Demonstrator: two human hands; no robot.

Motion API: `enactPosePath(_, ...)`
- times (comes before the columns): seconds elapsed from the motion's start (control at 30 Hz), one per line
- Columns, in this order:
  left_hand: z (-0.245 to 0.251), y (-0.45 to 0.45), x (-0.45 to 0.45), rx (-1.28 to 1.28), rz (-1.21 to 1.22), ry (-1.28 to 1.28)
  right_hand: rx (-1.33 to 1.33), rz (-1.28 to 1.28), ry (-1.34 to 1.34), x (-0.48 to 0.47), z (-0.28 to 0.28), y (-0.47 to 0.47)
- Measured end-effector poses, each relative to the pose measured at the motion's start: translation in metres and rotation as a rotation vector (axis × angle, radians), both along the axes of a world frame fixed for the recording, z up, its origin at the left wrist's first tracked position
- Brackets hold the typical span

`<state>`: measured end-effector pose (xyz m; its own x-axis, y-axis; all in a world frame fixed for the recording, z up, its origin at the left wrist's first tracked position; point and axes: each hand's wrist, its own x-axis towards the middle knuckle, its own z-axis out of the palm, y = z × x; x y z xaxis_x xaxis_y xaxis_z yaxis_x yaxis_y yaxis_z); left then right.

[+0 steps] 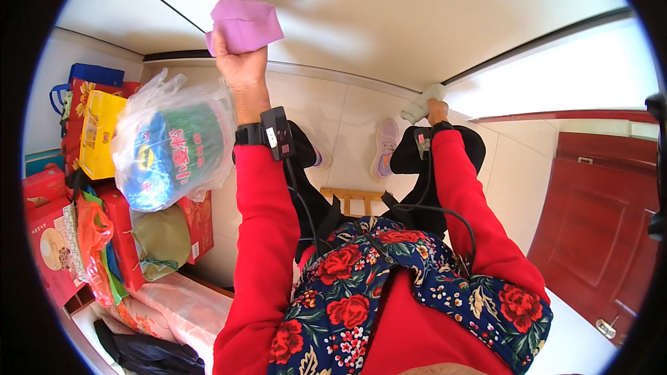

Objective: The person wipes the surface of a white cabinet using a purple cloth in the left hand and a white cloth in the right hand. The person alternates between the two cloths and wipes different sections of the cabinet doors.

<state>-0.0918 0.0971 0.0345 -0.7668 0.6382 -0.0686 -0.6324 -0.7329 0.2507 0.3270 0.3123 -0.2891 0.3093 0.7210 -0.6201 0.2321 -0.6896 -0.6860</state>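
Observation:
My left hand (241, 66) is raised and holds a folded pink-purple cloth (247, 26). The cloth is up at a large white panel (354, 26), and whether it presses on the surface I cannot tell. Lower down on the right, my right hand (437, 110) grips a pale green cloth (421, 104) beside my knee, close to the panel's bottom edge. A dark device is strapped to each of my wrists, with a cable running from it.
On the left, a clear plastic bag (208, 109) around printed packages stands among red gift boxes (44, 229) and a yellow box (100, 135). A wooden stool (354, 195) is beneath me on the tiled floor (354, 120). To the right is a dark red door (599, 219).

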Motion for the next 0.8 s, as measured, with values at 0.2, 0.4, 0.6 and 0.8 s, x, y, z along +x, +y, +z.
enactPosePath(0.2, -0.032, 0.014, -0.025, -0.133, 0.007, -0.194, -0.191, 1.247, -0.933, 0.007, 0.017, 0.002)
enactPosePath(0.4, -0.070, 0.009, -0.041, -0.200, 0.087, -0.199, 0.203, 1.244, -1.090, 0.013, 0.005, -0.005)
enactPosePath(0.6, -0.085, -0.005, -0.049, -0.240, 0.122, -0.280, 0.322, 1.190, -1.061, 0.013, -0.031, 0.009)
enactPosePath(0.8, -0.066, -0.010, -0.056, -0.204, 0.121, -0.279, 0.550, 1.165, -0.859, -0.015, -0.049, 0.004)
